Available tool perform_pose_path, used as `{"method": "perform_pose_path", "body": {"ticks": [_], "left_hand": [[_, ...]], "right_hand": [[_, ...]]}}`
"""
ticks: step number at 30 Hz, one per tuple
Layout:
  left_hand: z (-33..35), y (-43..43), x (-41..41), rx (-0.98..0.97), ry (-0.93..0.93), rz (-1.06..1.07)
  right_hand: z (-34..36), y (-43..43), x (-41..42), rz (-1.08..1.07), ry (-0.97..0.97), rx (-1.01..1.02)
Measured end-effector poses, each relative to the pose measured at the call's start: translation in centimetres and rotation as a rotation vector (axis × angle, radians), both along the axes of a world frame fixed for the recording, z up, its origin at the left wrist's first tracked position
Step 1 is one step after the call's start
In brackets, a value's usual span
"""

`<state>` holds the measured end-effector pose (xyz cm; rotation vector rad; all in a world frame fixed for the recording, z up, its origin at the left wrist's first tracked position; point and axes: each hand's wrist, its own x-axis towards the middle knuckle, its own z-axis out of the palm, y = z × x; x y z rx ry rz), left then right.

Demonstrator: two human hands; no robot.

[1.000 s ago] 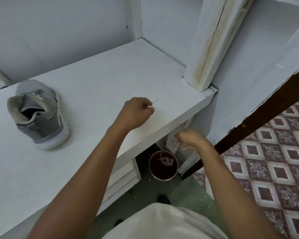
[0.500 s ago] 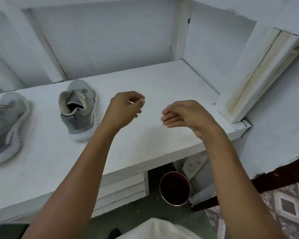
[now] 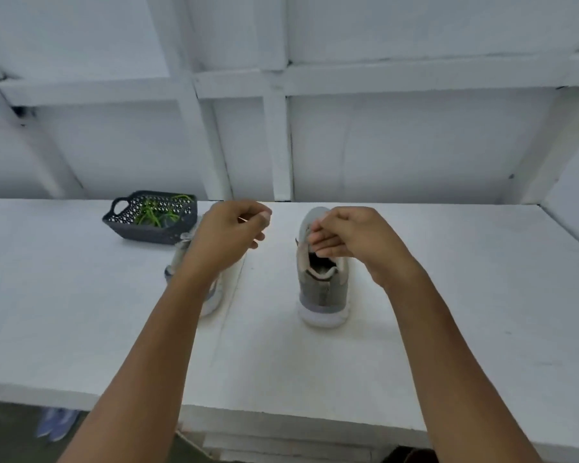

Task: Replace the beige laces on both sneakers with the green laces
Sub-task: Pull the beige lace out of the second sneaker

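Two grey sneakers stand on the white shelf (image 3: pixel 448 295) with their heels toward me. The left sneaker (image 3: pixel 180 257) is mostly hidden behind my left wrist. The right sneaker (image 3: pixel 321 289) shows an open collar and no lace that I can make out. Green laces (image 3: pixel 154 212) lie in a black perforated basket (image 3: pixel 147 233) behind the left sneaker. My left hand (image 3: pixel 228 235) hovers above the left sneaker and pinches a thin pale sliver between thumb and finger. My right hand (image 3: pixel 348 235) hangs over the right sneaker's tongue, fingers loosely curled, holding nothing.
White back wall and upright dividers rise behind the shelf, with another shelf board above. A pair of blue shoes (image 3: pixel 56 426) lies on the floor below the shelf's front edge at the left.
The view has swung left: both sneakers and the basket now sit in front of me, and the red bucket is out of sight. Both hands moved over the sneakers; the left keeps its pinch.
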<state>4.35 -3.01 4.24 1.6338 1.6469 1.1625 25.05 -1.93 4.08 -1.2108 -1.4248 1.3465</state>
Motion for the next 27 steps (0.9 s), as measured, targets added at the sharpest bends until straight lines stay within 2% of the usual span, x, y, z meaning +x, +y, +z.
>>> {"method": "perform_pose_path", "body": {"ticks": [8,13,21,24,27], "left_hand": [[-0.6,4.7,-11.7,-0.132,0.162,-0.051],[-2.0,6.7,-16.6,-0.180,0.368,-0.125],[-4.7,9.1,-20.0,-0.312,0.404,-0.333],[-5.4,9.7,-20.1,-0.289,0.393,-0.363],[-5.8,10.1,-20.5,-0.264,0.346,-0.366]], "right_hand": [[-1.3,5.0,-10.5,0.056,-0.081,0.019],[-3.3,7.3,-15.6,0.064,-0.219,0.070],[-5.2,9.4,-20.2,0.215,-0.616,0.222],[-5.5,9.7,-20.6,0.232,-0.642,0.225],[-6.0,9.8,-20.3,0.156,-0.598,0.252]]}}
